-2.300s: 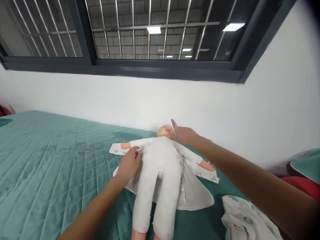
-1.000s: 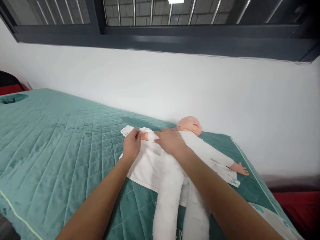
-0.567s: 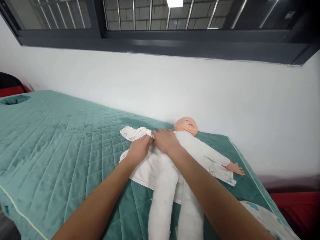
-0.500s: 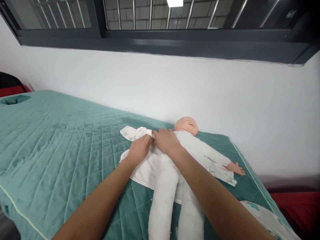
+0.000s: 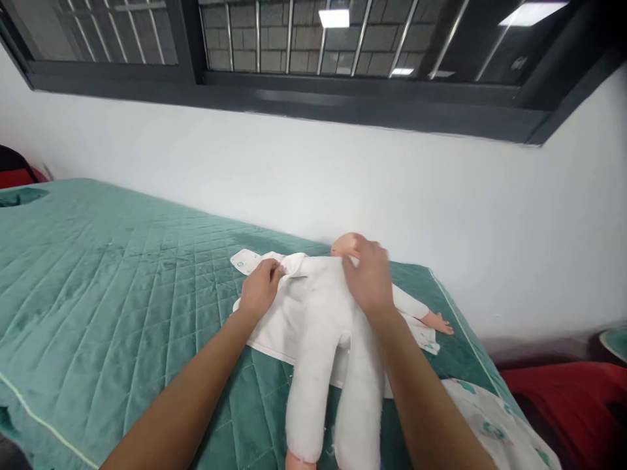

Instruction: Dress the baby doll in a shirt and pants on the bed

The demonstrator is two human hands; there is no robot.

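Green quilted bed (image 5: 98,261): doll (image 5: 323,326) lengthwise, head wallward; left hand (image 5: 259,294) pinching garment (image 5: 274,326), right hand (image 5: 369,281) unclear.

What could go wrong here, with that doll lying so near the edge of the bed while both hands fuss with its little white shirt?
1. The doll lies close to the corner of the green quilt; a tug from the left hand on the shirt might slide it toward the edge.
2. The right hand covers part of the doll's head, so cloth could bunch up there unseen.
3. The printed cloth at the bed's near edge may slip off.
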